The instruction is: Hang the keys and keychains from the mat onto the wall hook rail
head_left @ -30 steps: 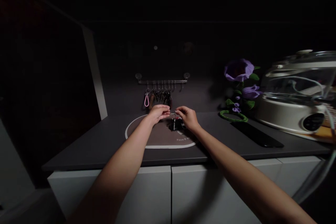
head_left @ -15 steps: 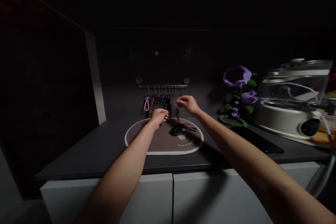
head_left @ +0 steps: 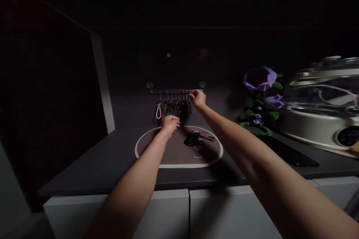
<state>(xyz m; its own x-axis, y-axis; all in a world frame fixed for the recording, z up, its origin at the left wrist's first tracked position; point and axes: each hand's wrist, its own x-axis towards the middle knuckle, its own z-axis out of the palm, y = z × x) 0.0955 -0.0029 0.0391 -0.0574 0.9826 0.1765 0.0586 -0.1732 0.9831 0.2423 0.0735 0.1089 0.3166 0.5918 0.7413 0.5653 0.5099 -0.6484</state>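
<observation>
My right hand (head_left: pixel 198 99) is at the right end of a clear hook rail (head_left: pixel 176 91) on the dark wall, pinching a key ring (head_left: pixel 189 96) whose keys hang below it. Several bunches of keys (head_left: pixel 175 105) dangle from the rail's hooks, and a pink loop strap (head_left: pixel 158 111) hangs at the left. Lower down, in front of the hanging keys, my left hand (head_left: pixel 170 124) has its fingers closed together; what they hold, if anything, is too dark to make out. A black key fob (head_left: pixel 191 140) with keys (head_left: pixel 206 136) lies on the brown oval mat (head_left: pixel 165 151).
Purple artificial flowers (head_left: pixel 260 78) stand at the right on the dark counter (head_left: pixel 92 160), beside a white appliance with a clear cover (head_left: pixel 311 119). A flat black slab (head_left: pixel 294 153) lies in front of them. White cabinet fronts (head_left: pixel 218 209) are below.
My right hand has risen with the key ring from below the rail to the level of its hooks. My left hand has stayed nearly in place. The view has shifted slightly.
</observation>
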